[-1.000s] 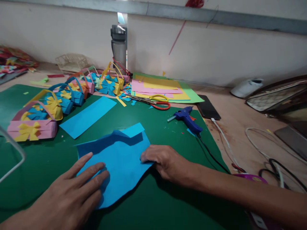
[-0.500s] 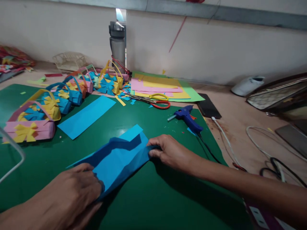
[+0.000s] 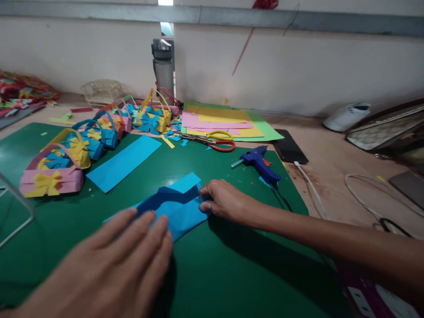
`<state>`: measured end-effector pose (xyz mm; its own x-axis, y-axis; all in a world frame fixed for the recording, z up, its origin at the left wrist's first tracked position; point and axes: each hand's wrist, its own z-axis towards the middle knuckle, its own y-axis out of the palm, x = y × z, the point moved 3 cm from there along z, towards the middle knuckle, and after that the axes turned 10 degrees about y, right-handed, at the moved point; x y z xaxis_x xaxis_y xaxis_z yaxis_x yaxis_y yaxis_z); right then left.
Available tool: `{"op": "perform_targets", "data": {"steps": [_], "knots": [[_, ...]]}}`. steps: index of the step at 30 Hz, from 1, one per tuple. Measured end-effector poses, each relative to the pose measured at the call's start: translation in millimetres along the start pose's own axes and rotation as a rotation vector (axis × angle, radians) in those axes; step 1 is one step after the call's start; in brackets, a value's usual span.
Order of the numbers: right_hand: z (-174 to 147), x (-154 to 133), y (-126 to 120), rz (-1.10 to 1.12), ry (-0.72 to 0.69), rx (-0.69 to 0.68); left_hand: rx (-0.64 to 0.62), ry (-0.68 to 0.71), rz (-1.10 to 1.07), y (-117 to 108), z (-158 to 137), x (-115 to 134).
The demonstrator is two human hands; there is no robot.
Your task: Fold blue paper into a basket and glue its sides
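Pale wall (image 3: 298, 75) behind; brown tabletop (image 3: 331, 176) bearing a green mat (image 3: 251, 274), seen from your head camera. Item 1: folded blue sheet (image 3: 182, 216), on the mat, far edge raised. Your right hand (image 3: 221, 201) pinches its right end between thumb and fingers. Your left hand (image 3: 112, 265), blurred, covers its left end, fingers extended side by side; whether they press the paper is not discernible. Item 2: blue strip (image 3: 124, 163), beyond the sheet, leftward. Item 3: paper baskets (image 3: 53, 181) with bows, farther left of the sheet. Item 4: blue glue gun (image 3: 261, 163), beyond the sheet, rightward.
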<state>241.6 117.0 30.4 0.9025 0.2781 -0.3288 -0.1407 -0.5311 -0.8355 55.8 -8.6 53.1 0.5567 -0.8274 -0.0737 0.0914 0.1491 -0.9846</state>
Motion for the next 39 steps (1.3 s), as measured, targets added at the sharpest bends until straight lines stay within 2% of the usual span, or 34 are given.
{"op": "perform_targets", "data": {"steps": [1,3,4,9,14,19,25,33,39], "knots": [[-0.2,-0.4,0.1,-0.009,0.002,0.001,0.026,0.060,0.056,3.7,9.0,9.2],[-0.6,-1.7,0.4,-0.025,0.000,0.004,-0.035,0.112,0.104,16.6,25.8,24.4],[-0.8,-2.3,0.5,-0.033,-0.002,0.006,-0.072,0.116,0.123,22.7,32.4,30.0],[0.7,-1.8,1.1,-0.059,-0.021,0.023,-0.070,0.051,0.247,34.4,43.2,43.0],[0.6,7.7,-2.2,-0.043,-0.045,0.015,-0.099,0.028,0.228,38.1,42.1,43.4],[-3.6,16.6,-2.8,-0.048,-0.014,0.014,-0.249,0.005,0.112,47.6,52.8,36.2],[-4.5,13.0,-2.2,-0.082,0.031,0.050,-0.380,-0.059,0.074,52.4,63.7,29.4],[-10.9,7.6,-1.0,-0.117,0.093,0.088,-0.259,-0.039,0.094,53.8,63.0,27.8],[-2.5,19.6,-1.8,-0.121,0.175,0.116,-0.295,-0.043,0.042,57.3,63.3,25.3]]}}
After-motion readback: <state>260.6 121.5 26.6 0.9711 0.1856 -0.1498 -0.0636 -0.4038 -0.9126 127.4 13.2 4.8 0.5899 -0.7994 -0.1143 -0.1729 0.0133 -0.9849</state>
